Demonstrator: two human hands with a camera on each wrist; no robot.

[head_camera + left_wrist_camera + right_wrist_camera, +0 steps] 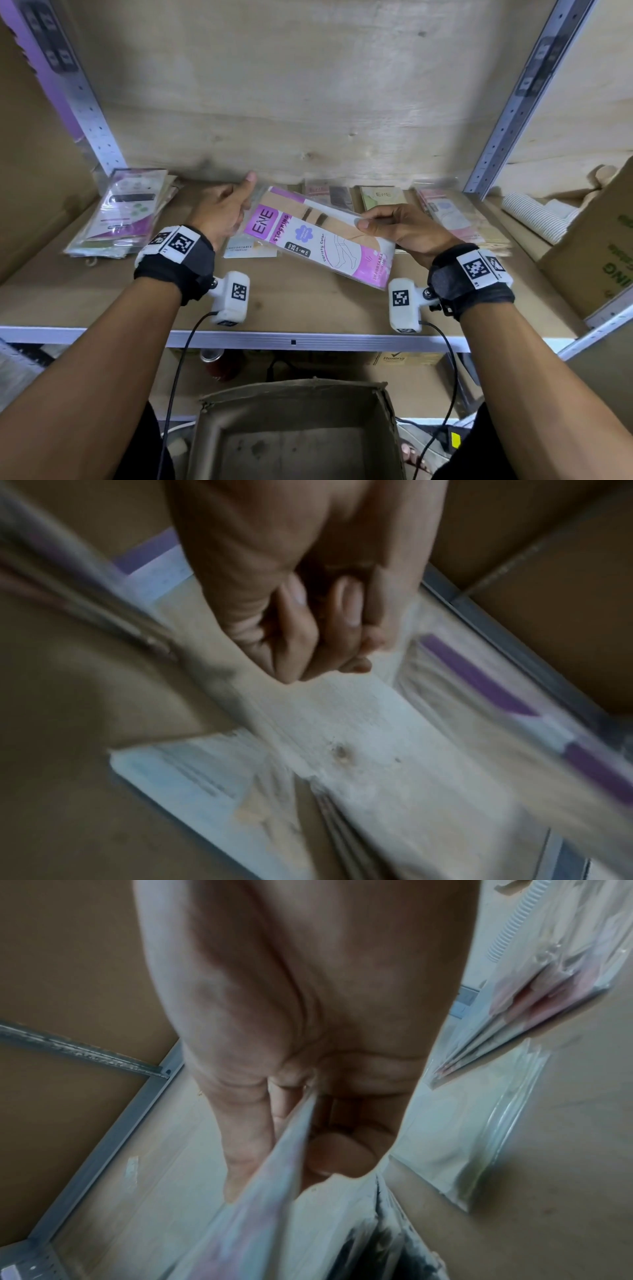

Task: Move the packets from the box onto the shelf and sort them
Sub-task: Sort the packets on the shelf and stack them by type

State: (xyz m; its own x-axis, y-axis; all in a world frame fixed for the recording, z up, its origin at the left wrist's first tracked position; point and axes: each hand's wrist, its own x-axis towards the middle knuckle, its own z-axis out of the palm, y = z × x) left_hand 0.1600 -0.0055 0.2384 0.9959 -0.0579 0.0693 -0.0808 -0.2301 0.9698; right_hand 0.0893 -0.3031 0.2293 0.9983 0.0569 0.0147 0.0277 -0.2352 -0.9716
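A pink and white ENE stocking packet hangs tilted over the wooden shelf. My right hand pinches its right edge, thumb on top. The right wrist view shows that thumb pressed on the packet. My left hand is at the packet's left end with fingers curled and thumb stretched out. In the blurred left wrist view the curled fingers hold nothing, and the packet lies just beside them. The cardboard box stands below the shelf, open, and no packet shows inside.
Stacks of packets lie on the shelf at the left and right. Smaller packets sit along the back, and one lies under the held packet. A big carton and a corrugated roll crowd the right end.
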